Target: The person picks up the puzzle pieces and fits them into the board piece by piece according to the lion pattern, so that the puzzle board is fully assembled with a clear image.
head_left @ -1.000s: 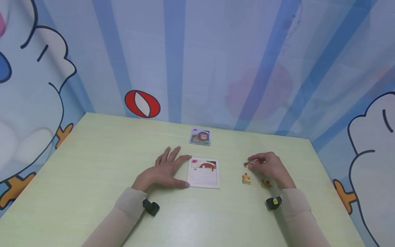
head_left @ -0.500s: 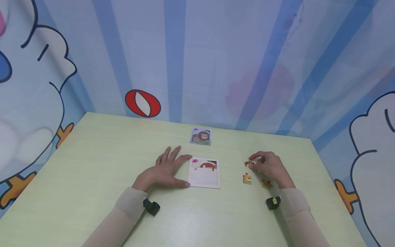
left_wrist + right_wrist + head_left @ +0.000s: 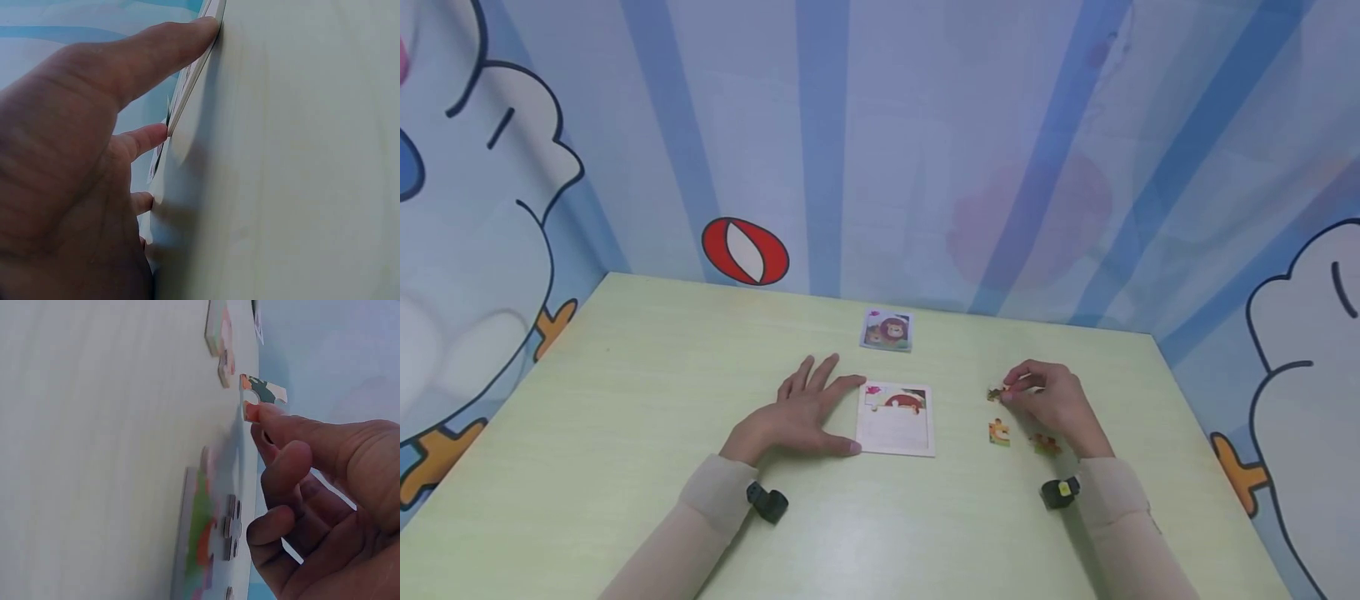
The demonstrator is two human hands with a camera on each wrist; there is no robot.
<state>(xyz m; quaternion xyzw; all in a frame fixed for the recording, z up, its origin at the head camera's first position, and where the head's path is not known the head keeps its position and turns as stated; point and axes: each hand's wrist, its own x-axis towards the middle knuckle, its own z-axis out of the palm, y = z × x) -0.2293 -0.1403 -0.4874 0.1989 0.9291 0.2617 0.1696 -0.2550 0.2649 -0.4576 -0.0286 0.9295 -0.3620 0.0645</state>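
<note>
In the head view, my left hand (image 3: 797, 421) lies with fingers spread, its thumb and index fingertips touching the left edge of a white square puzzle tray (image 3: 895, 435). Pieces with a pink flower and a brown mane fill the tray's top strip; its lower part shows bare white. My right hand (image 3: 1054, 404) pinches a puzzle piece (image 3: 269, 390) between thumb and index finger, slightly above the table in the right wrist view. Its other fingers are curled. An orange-and-yellow puzzle piece (image 3: 998, 432) lies just below, and a green-and-orange piece (image 3: 1045, 443) sits beneath the right wrist.
Behind the tray lies a small square lion picture (image 3: 887, 331). A few more loose pieces (image 3: 231, 525) show beyond the green one in the right wrist view. The pale table (image 3: 700, 333) ends at a blue striped cartoon backdrop (image 3: 895, 167).
My right hand has shifted slightly away from me, and the pinched puzzle piece has turned and moved a little left. The left hand and the tray have stayed in place.
</note>
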